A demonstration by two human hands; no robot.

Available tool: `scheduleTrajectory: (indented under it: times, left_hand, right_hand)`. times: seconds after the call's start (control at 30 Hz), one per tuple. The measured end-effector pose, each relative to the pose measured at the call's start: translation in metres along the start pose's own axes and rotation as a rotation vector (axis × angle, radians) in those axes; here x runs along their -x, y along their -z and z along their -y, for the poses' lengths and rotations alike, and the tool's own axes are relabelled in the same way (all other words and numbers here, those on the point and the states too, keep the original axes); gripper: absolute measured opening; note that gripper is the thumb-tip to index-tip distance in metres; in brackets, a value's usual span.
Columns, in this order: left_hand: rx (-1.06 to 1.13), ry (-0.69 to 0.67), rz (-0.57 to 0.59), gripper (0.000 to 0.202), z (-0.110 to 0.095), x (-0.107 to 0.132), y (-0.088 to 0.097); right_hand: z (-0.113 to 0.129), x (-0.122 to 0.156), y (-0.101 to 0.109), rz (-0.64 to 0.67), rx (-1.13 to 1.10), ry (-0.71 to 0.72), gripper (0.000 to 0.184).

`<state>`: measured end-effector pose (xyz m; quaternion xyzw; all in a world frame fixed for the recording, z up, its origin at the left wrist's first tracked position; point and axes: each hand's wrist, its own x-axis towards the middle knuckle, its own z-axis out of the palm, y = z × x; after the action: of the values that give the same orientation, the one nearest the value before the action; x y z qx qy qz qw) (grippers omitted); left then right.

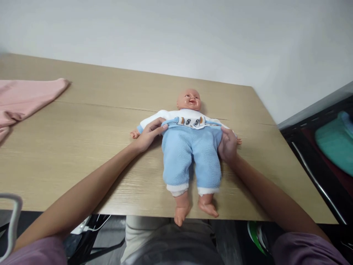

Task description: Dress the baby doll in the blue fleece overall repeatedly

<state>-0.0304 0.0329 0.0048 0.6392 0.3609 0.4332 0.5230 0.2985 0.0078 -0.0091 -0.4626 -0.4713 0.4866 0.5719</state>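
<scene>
A baby doll (189,98) lies on its back on the wooden table (91,125), head away from me, feet over the near edge. It wears a white top (190,118) and light blue fleece trousers (190,154). My left hand (150,133) pinches the trousers' waistband at the doll's left-hand side in view. My right hand (227,144) grips the waistband and hip at the other side, fingers closed round the fabric.
A pink garment (24,101) lies at the table's far left. A white wall rises behind the table. To the right stands a dark rack with a teal cloth (335,147). White cables (85,224) hang under the table's front edge.
</scene>
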Motion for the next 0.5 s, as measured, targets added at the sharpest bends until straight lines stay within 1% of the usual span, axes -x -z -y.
scheduleTrajectory:
  times: [0.07, 0.13, 0.2, 0.27, 0.37, 0.5]
  left_hand:
    - [0.071, 0.008, -0.061, 0.041, 0.004, 0.0, -0.004]
    - [0.073, 0.013, -0.133, 0.042, 0.007, -0.001, -0.008]
    - [0.06, -0.002, -0.203, 0.043, 0.01, -0.002, -0.01]
    - [0.057, -0.032, -0.242, 0.042, 0.011, -0.003, -0.009]
    - [0.065, -0.064, -0.256, 0.039, 0.013, -0.003, -0.008]
    - [0.084, -0.095, -0.265, 0.041, 0.012, -0.002, -0.01]
  right_hand:
    - [0.003, -0.001, 0.0, 0.034, -0.058, -0.063, 0.044]
    - [0.003, -0.003, 0.001, 0.034, -0.004, -0.066, 0.042]
    - [-0.002, -0.005, 0.002, 0.005, 0.089, -0.011, 0.041]
    - [-0.008, -0.006, 0.004, -0.002, 0.196, 0.06, 0.042]
    - [-0.015, -0.002, 0.005, -0.001, 0.35, 0.154, 0.039]
    - [-0.011, 0.007, 0.002, -0.127, 0.443, 0.247, 0.031]
